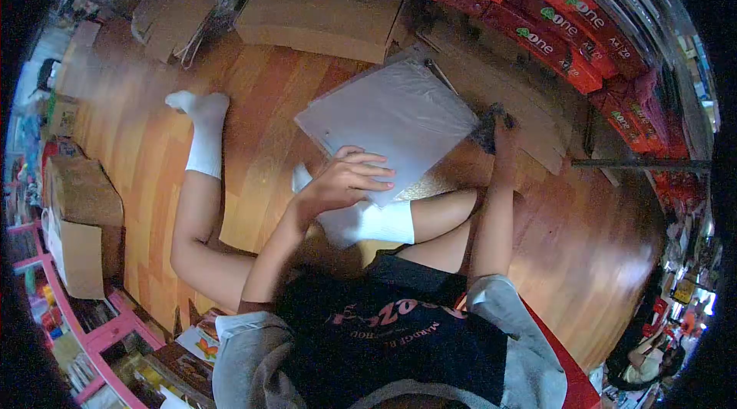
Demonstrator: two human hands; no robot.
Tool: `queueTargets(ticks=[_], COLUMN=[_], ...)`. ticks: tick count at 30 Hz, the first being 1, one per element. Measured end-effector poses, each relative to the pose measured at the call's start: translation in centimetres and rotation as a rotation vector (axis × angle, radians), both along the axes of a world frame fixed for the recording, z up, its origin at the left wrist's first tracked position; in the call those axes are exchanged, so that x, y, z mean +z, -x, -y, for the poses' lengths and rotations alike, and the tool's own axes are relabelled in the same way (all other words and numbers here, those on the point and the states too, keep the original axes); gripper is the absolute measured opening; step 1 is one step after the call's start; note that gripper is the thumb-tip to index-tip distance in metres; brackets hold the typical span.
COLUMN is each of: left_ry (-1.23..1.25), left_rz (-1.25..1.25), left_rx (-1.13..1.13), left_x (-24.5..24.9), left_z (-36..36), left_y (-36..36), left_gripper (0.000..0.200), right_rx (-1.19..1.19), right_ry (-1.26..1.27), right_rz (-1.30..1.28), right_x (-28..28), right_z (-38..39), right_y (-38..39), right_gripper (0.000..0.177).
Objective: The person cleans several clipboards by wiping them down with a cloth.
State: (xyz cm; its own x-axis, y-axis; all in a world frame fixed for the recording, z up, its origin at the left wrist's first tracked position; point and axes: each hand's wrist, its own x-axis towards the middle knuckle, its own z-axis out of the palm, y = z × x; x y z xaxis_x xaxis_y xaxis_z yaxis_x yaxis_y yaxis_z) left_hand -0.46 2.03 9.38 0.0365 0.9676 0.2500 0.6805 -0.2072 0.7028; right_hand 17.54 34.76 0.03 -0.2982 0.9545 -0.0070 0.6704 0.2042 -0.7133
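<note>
A pale, translucent plastic-wrapped packet (391, 113) of flat sheets lies slanted in front of me, its near corner reaching over my white-socked foot. My left hand (349, 180) rests on the packet's near left edge, fingers stretched out across its surface. At the packet's right corner, my right hand (503, 119) is closed around a dark cloth (484, 133), which lies against that corner. Shadow covers part of the right hand's fingers.
Cardboard boxes (322, 14) stand along the far side. Red paper packs (553, 33) are stacked at the upper right. An open carton (80, 255) and a pink rack (104, 336) are at the left. A person (645, 355) shows at the lower right.
</note>
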Motion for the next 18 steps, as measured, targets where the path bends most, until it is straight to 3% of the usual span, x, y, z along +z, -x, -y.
queueTargets(ticks=[2,5,11,14,16,18], left_ry=[0.041,0.07,0.173,0.206,0.24,0.235], left_rz=[-0.003,0.063,0.098,0.11,0.101,0.087], left_rx=[-0.012,-0.021,0.019,0.055,0.177,0.155], left_x=[-0.6,-2.1,-4.3,-4.9,-5.6,-6.1], left_z=[0.1,0.3,1.3,1.4,1.2,1.2], left_y=[0.1,0.0,-0.2,-0.2,-0.5,-0.4], left_gripper=[0.04,0.04,0.05,0.048,0.045,0.045], right_rx=[0.006,-0.008,-0.046,0.066,0.04,-0.024], right_ry=[0.087,-0.081,-0.046,-0.023,-0.069,-0.057], right_rz=[-0.028,-0.031,0.007,-0.156,-0.056,-0.048], right_x=[-0.2,-3.2,0.0,-0.5,-0.9,-0.1], right_z=[0.0,-1.5,0.8,0.7,0.3,1.0], right_y=[0.1,-0.2,0.4,0.3,0.5,0.8], right_gripper=[0.043,0.043,0.042,0.043,0.044,0.045])
